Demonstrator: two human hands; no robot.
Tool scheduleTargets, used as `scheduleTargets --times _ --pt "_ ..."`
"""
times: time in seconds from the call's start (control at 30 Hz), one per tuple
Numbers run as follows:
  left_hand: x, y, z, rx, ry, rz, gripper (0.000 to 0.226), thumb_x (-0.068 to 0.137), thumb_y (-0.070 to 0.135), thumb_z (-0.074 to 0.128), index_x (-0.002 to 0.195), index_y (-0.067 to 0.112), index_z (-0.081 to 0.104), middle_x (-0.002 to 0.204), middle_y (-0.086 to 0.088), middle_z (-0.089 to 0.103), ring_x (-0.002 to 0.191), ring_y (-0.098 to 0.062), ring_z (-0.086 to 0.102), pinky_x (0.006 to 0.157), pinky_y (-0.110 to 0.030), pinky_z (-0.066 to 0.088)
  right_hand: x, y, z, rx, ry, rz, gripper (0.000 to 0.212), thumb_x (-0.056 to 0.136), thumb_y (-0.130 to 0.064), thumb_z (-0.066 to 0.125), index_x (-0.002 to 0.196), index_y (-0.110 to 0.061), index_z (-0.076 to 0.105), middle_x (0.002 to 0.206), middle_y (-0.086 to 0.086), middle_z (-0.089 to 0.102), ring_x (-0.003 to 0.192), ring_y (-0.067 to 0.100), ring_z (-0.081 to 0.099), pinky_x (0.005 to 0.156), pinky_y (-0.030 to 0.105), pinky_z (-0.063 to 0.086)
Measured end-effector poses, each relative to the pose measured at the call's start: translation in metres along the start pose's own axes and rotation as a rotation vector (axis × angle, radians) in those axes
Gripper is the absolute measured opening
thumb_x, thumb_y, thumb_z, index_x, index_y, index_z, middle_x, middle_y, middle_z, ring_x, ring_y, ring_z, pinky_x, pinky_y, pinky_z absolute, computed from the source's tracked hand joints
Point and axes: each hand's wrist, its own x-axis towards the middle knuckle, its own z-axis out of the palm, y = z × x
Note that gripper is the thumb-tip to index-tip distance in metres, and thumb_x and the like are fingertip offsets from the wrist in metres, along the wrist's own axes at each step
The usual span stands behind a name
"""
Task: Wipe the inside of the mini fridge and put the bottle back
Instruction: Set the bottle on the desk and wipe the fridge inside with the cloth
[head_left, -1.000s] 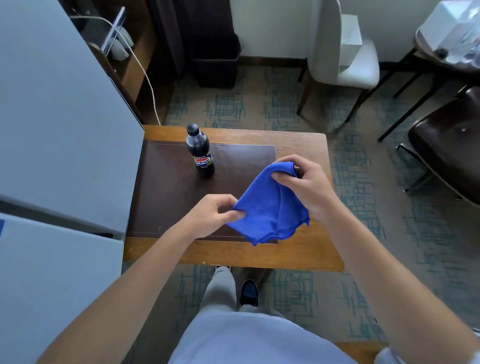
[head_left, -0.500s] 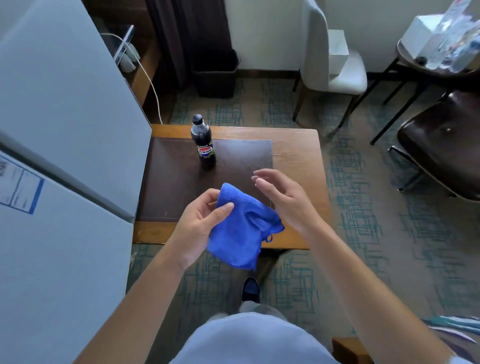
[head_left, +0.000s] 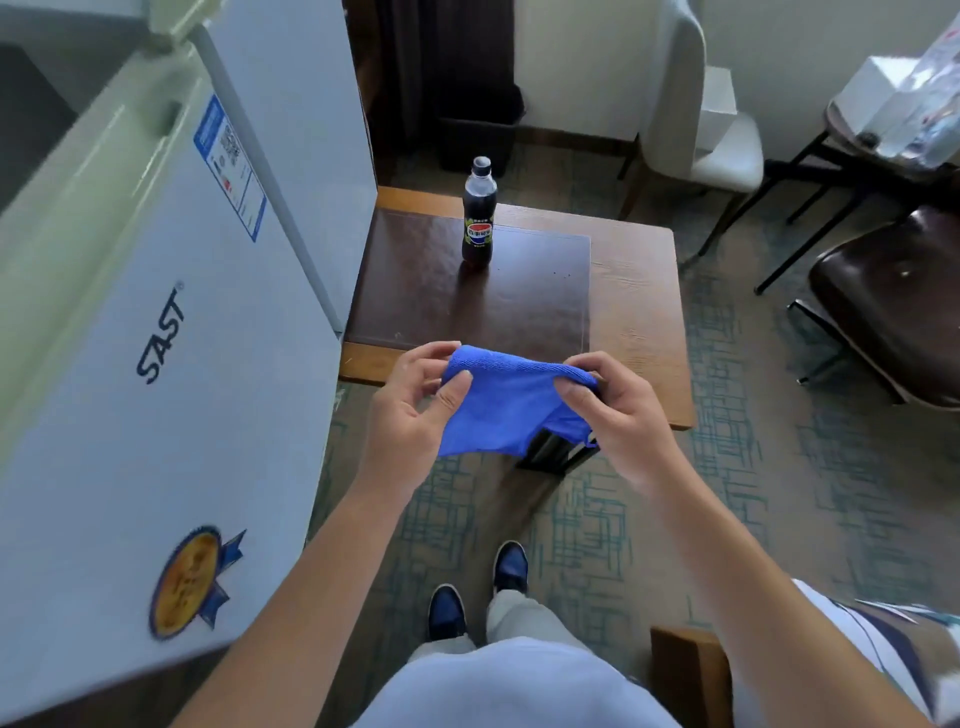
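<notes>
A blue cloth (head_left: 506, 402) is stretched between both hands above the near edge of the low wooden table (head_left: 631, 312). My left hand (head_left: 415, 410) pinches its left end and my right hand (head_left: 618, 410) pinches its right end. A dark cola bottle (head_left: 479, 218) with a dark cap stands upright at the far side of the table on a dark brown mat (head_left: 467, 291). The white mini fridge (head_left: 156, 338) fills the left side, with its doors shut; its inside is hidden.
A white chair (head_left: 696, 124) and a black bin (head_left: 480, 140) stand beyond the table. A dark brown chair (head_left: 893, 306) and a side table (head_left: 883, 135) with boxes are at the right. Patterned carpet lies around my feet (head_left: 478, 587).
I have stepped back from the table and the view now takes in the fridge front. The cloth went from bunched in my left hand to held taut by both hands.
</notes>
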Motion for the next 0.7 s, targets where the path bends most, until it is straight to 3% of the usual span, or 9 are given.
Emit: scheduleTargets --times 0.07,0.17,0.3,0.43,0.53,0.6,0.7 --pt "-0.017 0.005 -0.008 -0.008 -0.009 0.033 0.021 0.092 0.034 0.072 0.099 0.015 0.072 0.140 0.012 0.063 0.124 -0.004 0.062 0.103 -0.029 0.051 -0.013 -0.010 0.002 0.088 -0.052 0.023 0.009 0.095 -0.023 0.065 0.095 -0.016 0.072 0.078 -0.007 0.065 0.073 0.011 0.055 0.067 0.026 0.043" --pt "-0.046 0.015 -0.016 -0.158 -0.063 0.021 0.032 0.095 0.026 0.072 0.102 -0.005 0.067 0.139 0.000 0.068 0.132 -0.018 0.061 0.114 -0.052 0.046 -0.033 -0.023 0.006 0.294 -0.157 0.077 0.015 0.097 -0.021 0.063 0.099 -0.010 0.074 0.091 0.008 0.068 0.085 0.021 0.062 0.074 0.031 0.050" --pt "-0.093 0.026 -0.025 -0.284 -0.114 -0.008 0.023 0.091 0.029 0.070 0.094 0.008 0.080 0.137 -0.007 0.069 0.139 -0.026 0.056 0.116 -0.066 0.038 -0.060 -0.033 0.015 0.473 -0.308 0.127 0.021 0.099 -0.021 0.060 0.105 -0.011 0.077 0.101 0.009 0.075 0.090 0.021 0.071 0.082 0.035 0.059" --pt "-0.148 0.039 -0.024 -0.375 -0.041 -0.013 0.030 0.082 0.044 0.082 0.091 0.015 0.083 0.127 -0.012 0.073 0.130 -0.032 0.063 0.112 -0.056 0.045 -0.089 -0.030 0.028 0.351 -0.424 0.053 0.032 0.095 -0.034 0.070 0.120 -0.014 0.073 0.124 0.017 0.073 0.112 0.032 0.068 0.102 0.049 0.051" --pt "-0.189 0.049 -0.029 -0.362 0.051 -0.023 0.039 0.078 0.051 0.083 0.095 0.016 0.082 0.108 -0.003 0.077 0.103 -0.024 0.070 0.096 -0.041 0.054 -0.117 -0.034 0.041 0.215 -0.542 0.034 0.050 0.086 -0.049 0.077 0.128 -0.023 0.067 0.128 0.005 0.073 0.117 0.024 0.069 0.101 0.040 0.056" --pt "-0.213 0.055 -0.040 -0.294 0.104 -0.002 0.039 0.077 0.051 0.084 0.096 0.017 0.081 0.104 0.000 0.075 0.098 -0.022 0.067 0.091 -0.037 0.054 -0.135 -0.037 0.055 0.165 -0.598 0.032 0.065 0.076 -0.058 0.083 0.128 -0.024 0.066 0.127 0.003 0.073 0.113 0.020 0.070 0.098 0.038 0.058" --pt "-0.245 0.059 -0.065 -0.188 0.179 0.050 0.033 0.080 0.037 0.083 0.099 0.011 0.079 0.105 -0.003 0.074 0.098 -0.022 0.068 0.092 -0.035 0.055 -0.158 -0.043 0.084 0.199 -0.672 0.025 0.047 0.082 -0.033 0.084 0.122 -0.015 0.066 0.112 0.006 0.075 0.101 0.019 0.071 0.089 0.038 0.057"
